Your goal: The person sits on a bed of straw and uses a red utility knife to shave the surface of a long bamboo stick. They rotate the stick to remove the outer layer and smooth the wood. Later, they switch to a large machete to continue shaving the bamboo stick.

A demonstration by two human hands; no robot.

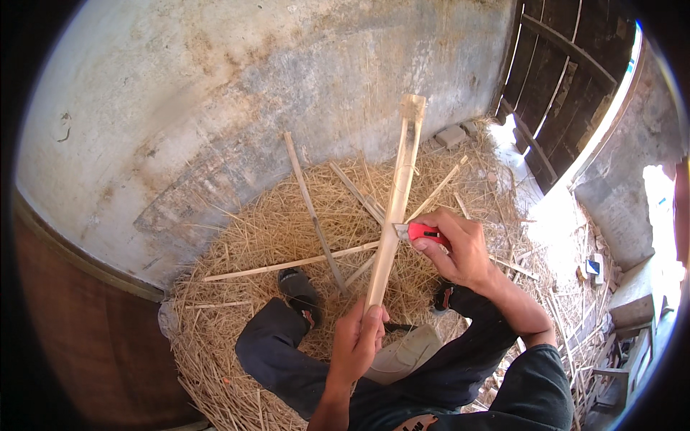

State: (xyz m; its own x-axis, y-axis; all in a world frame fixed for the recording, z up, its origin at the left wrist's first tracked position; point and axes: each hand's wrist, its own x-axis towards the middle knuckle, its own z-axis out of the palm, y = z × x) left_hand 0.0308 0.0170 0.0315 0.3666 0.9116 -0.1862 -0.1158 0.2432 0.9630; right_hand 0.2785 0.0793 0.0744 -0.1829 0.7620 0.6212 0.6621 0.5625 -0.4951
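A long split bamboo strip (402,172) slants upward and away from my lap. Its near end is gripped in my left hand (355,337), with the thumb lying along the strip. In my right hand (457,248) is a red utility knife (427,233), closed in the fingers. The knife's short blade (401,230) meets the right edge of the strip about midway along it. The far end of the strip stands free in the air, in front of the wall.
Straw and shavings (244,244) cover the floor, with several loose bamboo sticks (314,208) across them. A stained wall (287,79) rises ahead. Grey bricks (451,136) lie at its foot. A wooden plank door (557,79) stands at far right, and a brown panel (86,316) at left.
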